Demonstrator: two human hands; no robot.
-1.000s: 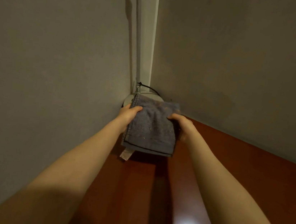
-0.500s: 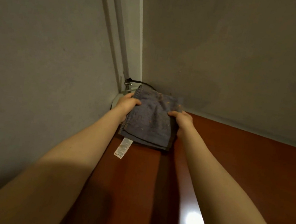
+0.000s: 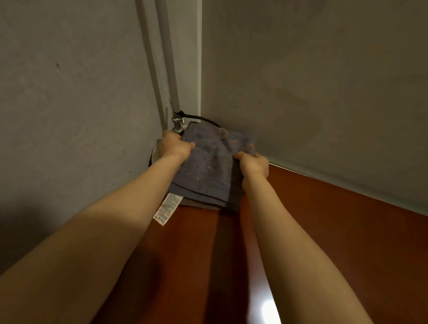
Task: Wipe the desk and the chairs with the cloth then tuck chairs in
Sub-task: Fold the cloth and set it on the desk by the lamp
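Note:
A folded grey-blue cloth (image 3: 213,166) lies at the far corner of the reddish-brown desk (image 3: 346,247), where two walls meet. My left hand (image 3: 175,147) grips the cloth's left edge and my right hand (image 3: 253,164) grips its right edge, thumbs on top. A white care label (image 3: 167,208) hangs from the cloth's near left corner onto the desk. No chairs are in view.
A white lamp base (image 3: 155,152) with a grey pole (image 3: 166,38) and a black cable (image 3: 203,119) stands in the corner, partly under the cloth. Grey walls close the desk on the left and behind. A light glare (image 3: 272,316) shows on the near desk.
The cloth has come down from slightly raised to lie lower in the corner over the lamp base. Both hands keep their hold on its edges.

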